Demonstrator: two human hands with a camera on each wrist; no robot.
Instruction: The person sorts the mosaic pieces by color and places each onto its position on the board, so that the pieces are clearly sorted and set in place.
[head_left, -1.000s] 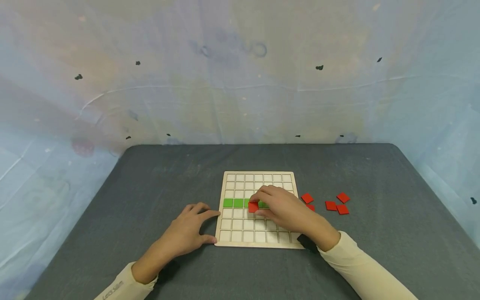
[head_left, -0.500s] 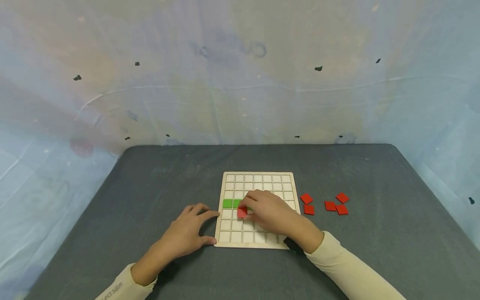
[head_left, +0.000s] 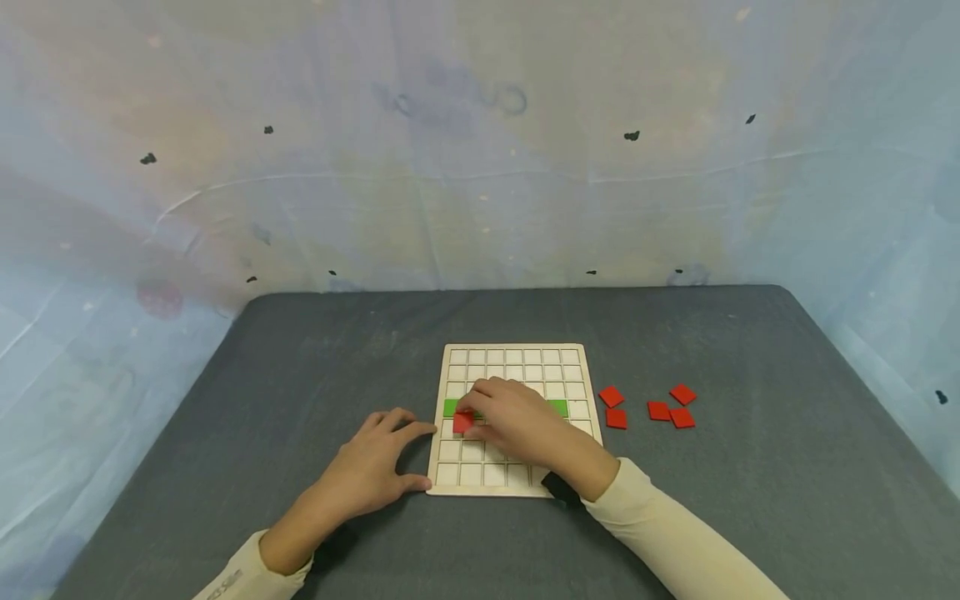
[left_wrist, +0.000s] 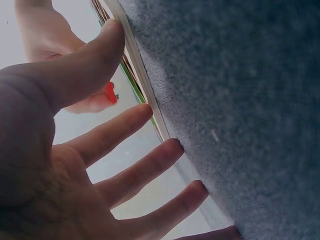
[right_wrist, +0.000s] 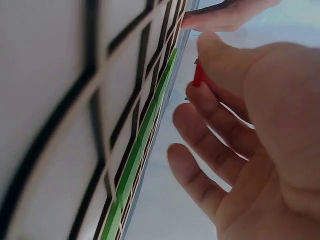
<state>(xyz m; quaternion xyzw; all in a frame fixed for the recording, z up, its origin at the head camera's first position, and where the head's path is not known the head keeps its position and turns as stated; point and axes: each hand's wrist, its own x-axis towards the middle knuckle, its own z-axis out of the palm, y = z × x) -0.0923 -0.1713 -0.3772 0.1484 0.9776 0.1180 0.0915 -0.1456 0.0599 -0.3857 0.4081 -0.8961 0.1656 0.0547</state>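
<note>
A wooden grid board (head_left: 512,490) lies on the dark table, with a row of green square tiles (head_left: 557,407) set across its middle. Over the left part of the board, my right hand (head_left: 517,421) pinches a red square tile (head_left: 462,422) between thumb and fingers. In the right wrist view the red tile (right_wrist: 198,73) shows edge-on, held above the board surface. My left hand (head_left: 375,462) rests at the board's left side, fingers spread, thumb and index fingertips touching the edge. The left wrist view shows its thumb (left_wrist: 107,47) against the wooden rim. Part of the green row is hidden behind my right hand.
Right of the board lie several loose red tiles, two near its edge (head_left: 611,396) and a small cluster (head_left: 682,417) farther right. The dark table (head_left: 337,350) stretches back to a pale patterned cloth backdrop (head_left: 465,167).
My right hand has moved left across the board, carrying the red tile from near the middle toward the left column. My left hand stays at the board's edge.
</note>
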